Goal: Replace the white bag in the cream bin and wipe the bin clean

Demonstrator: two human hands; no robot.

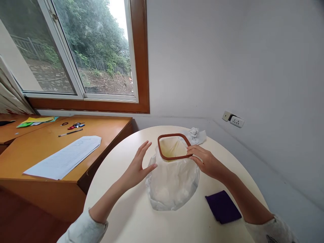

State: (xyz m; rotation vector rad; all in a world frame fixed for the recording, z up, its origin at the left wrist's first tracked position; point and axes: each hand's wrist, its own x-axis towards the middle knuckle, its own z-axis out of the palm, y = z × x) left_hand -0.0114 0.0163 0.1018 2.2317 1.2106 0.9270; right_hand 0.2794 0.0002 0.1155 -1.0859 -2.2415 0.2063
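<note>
A bin wrapped in a white plastic bag (pixel 173 185) stands on the round table, the bag's edge hanging down around its outside. On its mouth sits a brown rounded-square rim ring (pixel 172 158), and the pale yellowish inside shows through it. My right hand (pixel 205 160) pinches the ring's right corner between thumb and fingers. To the left of the bin, my left hand (pixel 139 167) is open, fingers spread and thumb pointing at the bag, holding nothing. Whether the ring is fully seated on the bin I cannot tell.
The cream round table (pixel 116 199) carries a folded purple cloth (pixel 223 207) at right and a crumpled white plastic bag (pixel 196 135) behind the bin. On the wooden desk (pixel 106 125) lie papers (pixel 65 157), a pen (pixel 70 132) and scissors (pixel 74 126). A wall socket (pixel 237 121) is at right.
</note>
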